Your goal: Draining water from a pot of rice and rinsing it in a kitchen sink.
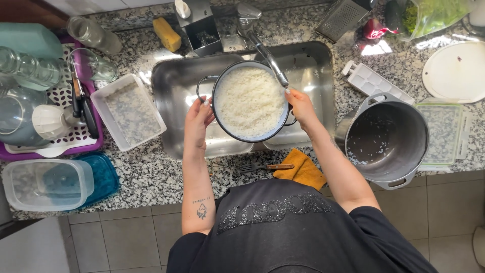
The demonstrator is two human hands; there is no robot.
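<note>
Rice (250,101) fills a round strainer (251,135) that is held over the sink (172,86), under the tap (268,55). The strainer's rim is gripped on both sides: the fingers (206,105) of the left hand (198,119) are curled over the left edge beside its wire handle, and the fingers (292,94) of the right hand (302,106) are clamped on the right edge, just below the tap's spout. Both forearms are stretched out over the counter (151,177), the left one marked with a small tattoo.

Just in front of the sink, a fork (265,167) with a wooden handle is laid beside a folded yellow cloth (303,169). To the right, a large grey pot (386,139) is set on the counter, with a few grains stuck to its inside; a lidded box (444,134) is seen beyond it, an ice tray (371,83) and a white board (457,71) farther back. To the left of the sink, a white tub (131,111) is placed next to a purple rack (76,134) stacked with glasses, and a clear box (45,184) is set on a blue lid (103,174). Behind the sink, a yellow sponge (166,34) is found.
</note>
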